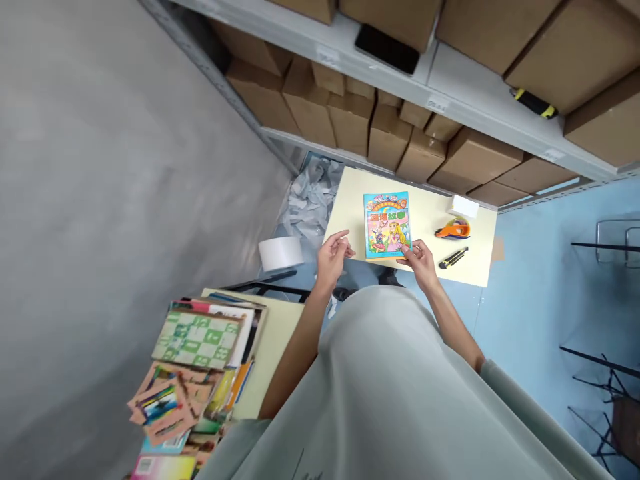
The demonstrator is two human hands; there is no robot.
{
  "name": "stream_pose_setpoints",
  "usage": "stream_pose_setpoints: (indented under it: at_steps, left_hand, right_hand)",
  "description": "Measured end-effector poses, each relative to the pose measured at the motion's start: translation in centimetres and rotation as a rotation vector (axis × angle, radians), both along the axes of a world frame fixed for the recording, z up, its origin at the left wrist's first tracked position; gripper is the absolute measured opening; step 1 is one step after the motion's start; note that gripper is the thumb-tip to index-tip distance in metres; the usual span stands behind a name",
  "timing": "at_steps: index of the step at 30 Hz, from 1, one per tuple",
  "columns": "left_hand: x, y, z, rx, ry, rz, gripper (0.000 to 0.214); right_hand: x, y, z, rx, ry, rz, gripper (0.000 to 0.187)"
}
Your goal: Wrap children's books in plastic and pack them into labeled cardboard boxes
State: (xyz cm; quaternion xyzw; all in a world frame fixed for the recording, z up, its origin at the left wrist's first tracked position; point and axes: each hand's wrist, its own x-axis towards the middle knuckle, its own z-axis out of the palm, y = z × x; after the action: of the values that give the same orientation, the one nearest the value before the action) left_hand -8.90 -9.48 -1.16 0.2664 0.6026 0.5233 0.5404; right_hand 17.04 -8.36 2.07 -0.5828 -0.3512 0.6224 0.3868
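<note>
A colourful children's book (387, 224) lies flat on a pale yellow table (430, 267). My right hand (421, 262) touches the book's near right corner, fingers curled on its edge. My left hand (334, 256) hovers just left of the book over the table's near edge, fingers loosely bent with nothing in them.
An orange tape dispenser (454, 230), a white block (465, 206) and a black-and-yellow utility knife (453, 258) lie right of the book. A white tape roll (281, 253) and crumpled paper (313, 197) sit to the left. Stacked books (197, 373) cover a second table. Shelves hold cardboard boxes (350, 120).
</note>
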Motion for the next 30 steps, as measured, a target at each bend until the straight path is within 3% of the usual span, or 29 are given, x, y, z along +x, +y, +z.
stream_pose_setpoints:
  at_steps: [5, 8, 14, 20, 26, 30]
  left_hand:
    - [6.7, 5.8, -1.2, -0.068, 0.106, -0.049, 0.056]
    - [9.8, 8.7, -1.9, -0.070, 0.084, -0.034, 0.077]
    - [13.2, 11.5, -2.3, -0.190, 0.101, -0.053, 0.071]
    - [13.2, 12.3, -0.6, -0.147, -0.037, -0.220, 0.077]
    - [10.2, 13.1, 1.5, -0.087, -0.085, -0.336, 0.077]
    - [8.3, 13.4, 2.4, -0.054, -0.083, -0.424, 0.072]
  right_hand:
    - [6.6, 3.0, -1.7, -0.050, 0.056, -0.065, 0.069]
    - [9.4, 4.8, -2.5, -0.060, 0.080, -0.076, 0.069]
    - [11.3, 7.4, -3.0, -0.081, 0.133, -0.078, 0.068]
    - [9.8, 7.9, -2.3, -0.070, 0.142, -0.073, 0.068]
    - [8.4, 8.6, -1.0, -0.020, 0.117, -0.006, 0.070]
    - [7.7, 9.7, 0.0, 0.034, 0.068, -0.044, 0.069]
